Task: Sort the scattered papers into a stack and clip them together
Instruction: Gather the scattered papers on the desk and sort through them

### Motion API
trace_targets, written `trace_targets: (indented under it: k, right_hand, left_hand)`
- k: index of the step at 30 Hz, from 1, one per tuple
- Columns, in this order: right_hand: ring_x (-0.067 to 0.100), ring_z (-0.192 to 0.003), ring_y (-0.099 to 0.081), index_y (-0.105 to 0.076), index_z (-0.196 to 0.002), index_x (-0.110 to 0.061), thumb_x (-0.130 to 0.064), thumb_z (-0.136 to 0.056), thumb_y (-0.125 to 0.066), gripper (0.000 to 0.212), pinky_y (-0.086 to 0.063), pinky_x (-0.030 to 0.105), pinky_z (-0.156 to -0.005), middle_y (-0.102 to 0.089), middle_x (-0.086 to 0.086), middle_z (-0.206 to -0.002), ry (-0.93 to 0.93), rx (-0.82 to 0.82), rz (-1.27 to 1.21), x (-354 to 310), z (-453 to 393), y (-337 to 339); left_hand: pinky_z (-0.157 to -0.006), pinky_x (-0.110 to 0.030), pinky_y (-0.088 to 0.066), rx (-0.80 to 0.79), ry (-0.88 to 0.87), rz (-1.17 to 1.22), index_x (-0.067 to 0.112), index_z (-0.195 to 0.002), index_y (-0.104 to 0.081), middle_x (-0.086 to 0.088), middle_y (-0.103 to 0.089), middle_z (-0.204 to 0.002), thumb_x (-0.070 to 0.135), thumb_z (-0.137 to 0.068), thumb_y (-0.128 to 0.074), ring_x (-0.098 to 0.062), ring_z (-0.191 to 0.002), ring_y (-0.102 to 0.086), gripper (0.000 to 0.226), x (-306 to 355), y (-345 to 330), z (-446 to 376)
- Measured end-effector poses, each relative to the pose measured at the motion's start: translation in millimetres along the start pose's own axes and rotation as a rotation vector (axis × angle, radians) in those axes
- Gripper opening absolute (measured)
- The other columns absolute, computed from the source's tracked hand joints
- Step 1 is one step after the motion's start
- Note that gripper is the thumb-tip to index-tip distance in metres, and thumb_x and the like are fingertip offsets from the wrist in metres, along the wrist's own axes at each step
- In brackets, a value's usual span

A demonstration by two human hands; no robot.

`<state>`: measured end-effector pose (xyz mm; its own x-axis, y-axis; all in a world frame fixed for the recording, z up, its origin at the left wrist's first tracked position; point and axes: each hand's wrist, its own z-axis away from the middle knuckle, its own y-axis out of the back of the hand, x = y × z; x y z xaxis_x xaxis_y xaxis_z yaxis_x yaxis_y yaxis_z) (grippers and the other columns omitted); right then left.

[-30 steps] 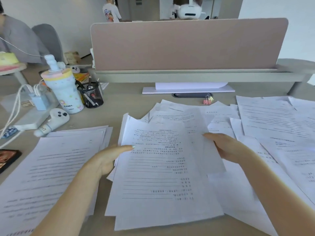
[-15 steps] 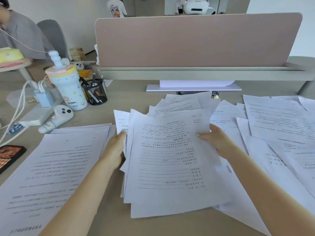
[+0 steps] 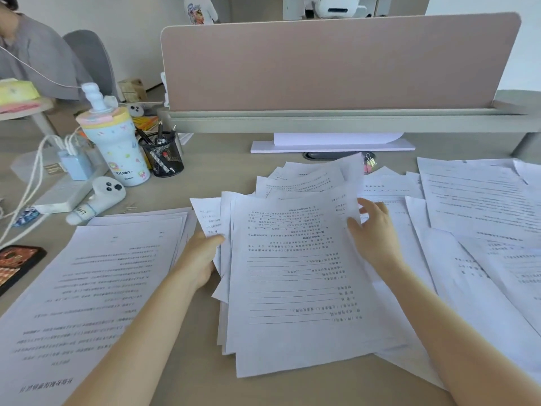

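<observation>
Both hands flank paper bundle (image 3: 295,276) | left hand (image 3: 199,259) pinches left edge | right hand (image 3: 374,235) spread against right edge

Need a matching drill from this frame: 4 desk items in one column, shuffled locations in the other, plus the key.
Items:
1. mesh pen cup
2. phone
3. binder clips
4. gathered paper bundle

Locations:
A. far left desk edge, near side
B. between the left hand and the right hand
C. just right of the pastel drink bottle
D. behind the papers, in front of the divider panel

Pairs: 1-C, 2-A, 3-D, 4-B
</observation>
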<state>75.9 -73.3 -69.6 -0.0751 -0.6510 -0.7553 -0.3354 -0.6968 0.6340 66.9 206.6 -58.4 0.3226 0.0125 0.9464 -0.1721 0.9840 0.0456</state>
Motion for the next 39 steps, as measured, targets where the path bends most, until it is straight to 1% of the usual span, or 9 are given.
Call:
trace_targets:
  k: [5,12,19,22,26,31,34,36,39]
  right_hand:
    - [0.019,-0.087,-0.058,-0.054,-0.121,-0.017,-0.026,-0.089,-0.052,0.033,-0.04,0.023,-0.057,-0.064,-0.001,-0.103,-0.097,-0.151,-0.095,-5.5,4.5,0.5]
    - [0.026,-0.094,-0.069,-0.064,-0.112,-0.01,-0.009,-0.087,-0.06,0.025,-0.055,0.045,-0.085,-0.072,0.009,-0.105,-0.204,-0.469,-0.469,-14.3,16.4,-3.2]
    - [0.021,-0.078,-0.059,-0.062,-0.078,-0.014,0.002,-0.085,-0.055,0.019,-0.052,0.037,-0.078,-0.067,0.01,-0.088,-0.233,-0.125,-0.42,1.2,6.3,12.8]
    - [0.026,-0.087,-0.058,-0.059,-0.096,-0.007,-0.001,-0.086,-0.051,0.014,-0.05,0.051,-0.09,-0.064,0.024,-0.111,-0.301,-0.026,-0.406,12.2,-11.7,25.1]
    - [0.03,-0.092,-0.056,-0.049,-0.123,-0.001,-0.01,-0.086,-0.054,0.039,-0.047,0.037,-0.075,-0.06,0.015,-0.108,-0.281,-0.025,-0.195,4.0,-25.9,20.8]
    - [0.032,-0.127,-0.037,-0.001,-0.15,-0.012,-0.023,-0.088,-0.051,0.081,-0.031,0.043,-0.097,-0.051,0.011,-0.129,-0.173,-0.07,0.253,-7.6,-21.7,3.9]
    - [0.029,-0.13,-0.034,0.001,-0.15,-0.013,-0.032,-0.087,-0.049,0.083,-0.021,0.045,-0.108,-0.052,0.01,-0.129,-0.165,-0.099,0.316,0.1,-19.5,-5.1]
    - [0.027,-0.132,-0.034,0.0,-0.15,-0.014,-0.034,-0.087,-0.048,0.082,-0.012,0.048,-0.113,-0.052,0.008,-0.129,-0.15,-0.095,0.299,7.0,-19.3,-7.5]
    - [0.023,-0.136,-0.033,0.004,-0.151,-0.015,-0.033,-0.089,-0.048,0.083,-0.003,0.047,-0.115,-0.049,0.006,-0.136,-0.127,-0.12,0.284,12.8,-20.1,-4.6]
  left_hand:
    - [-0.063,-0.023,-0.041,0.118,-0.059,0.001,0.02,-0.098,-0.059,0.007,-0.061,-0.092,0.0,-0.092,-0.038,-0.01,-0.08,-0.054,0.03,-3.8,-7.0,1.4]
    - [-0.058,-0.024,-0.037,0.181,-0.039,-0.016,0.021,-0.088,-0.056,0.001,-0.06,-0.083,0.006,-0.089,-0.039,-0.014,-0.064,-0.051,0.023,-6.8,-12.3,4.6]
    - [-0.061,-0.027,-0.046,0.174,-0.022,0.097,0.011,-0.106,-0.06,-0.005,-0.064,-0.101,0.014,-0.098,-0.039,-0.018,-0.078,-0.06,0.023,-2.7,-6.4,6.5]
    - [-0.074,-0.031,-0.049,0.107,-0.085,-0.05,0.018,-0.088,-0.064,-0.002,-0.067,-0.094,0.004,-0.092,-0.043,-0.018,-0.084,-0.063,0.025,0.1,3.5,2.6]
    - [-0.073,-0.028,-0.044,0.105,-0.166,-0.174,0.02,-0.1,-0.061,0.003,-0.066,-0.098,0.011,-0.095,-0.042,-0.018,-0.091,-0.061,0.021,4.1,4.6,-2.8]
    - [-0.06,-0.024,-0.038,0.152,-0.239,-0.278,0.023,-0.091,-0.06,0.004,-0.06,-0.084,0.015,-0.098,-0.036,-0.014,-0.071,-0.053,0.026,8.1,6.6,-11.8]
    - [-0.067,-0.029,-0.046,0.195,-0.152,-0.232,0.01,-0.104,-0.061,-0.004,-0.065,-0.092,0.018,-0.097,-0.042,-0.016,-0.073,-0.058,0.021,21.3,20.6,-28.6]
    - [-0.075,-0.036,-0.053,0.11,-0.05,-0.164,0.007,-0.1,-0.063,-0.008,-0.072,-0.089,0.013,-0.095,-0.048,-0.023,-0.075,-0.065,0.017,31.8,30.3,-42.8]
    - [-0.055,-0.025,-0.056,-0.13,0.02,-0.155,0.005,-0.096,-0.063,-0.003,-0.073,-0.066,0.006,-0.095,-0.045,-0.017,-0.059,-0.07,0.018,49.7,34.7,-52.4]
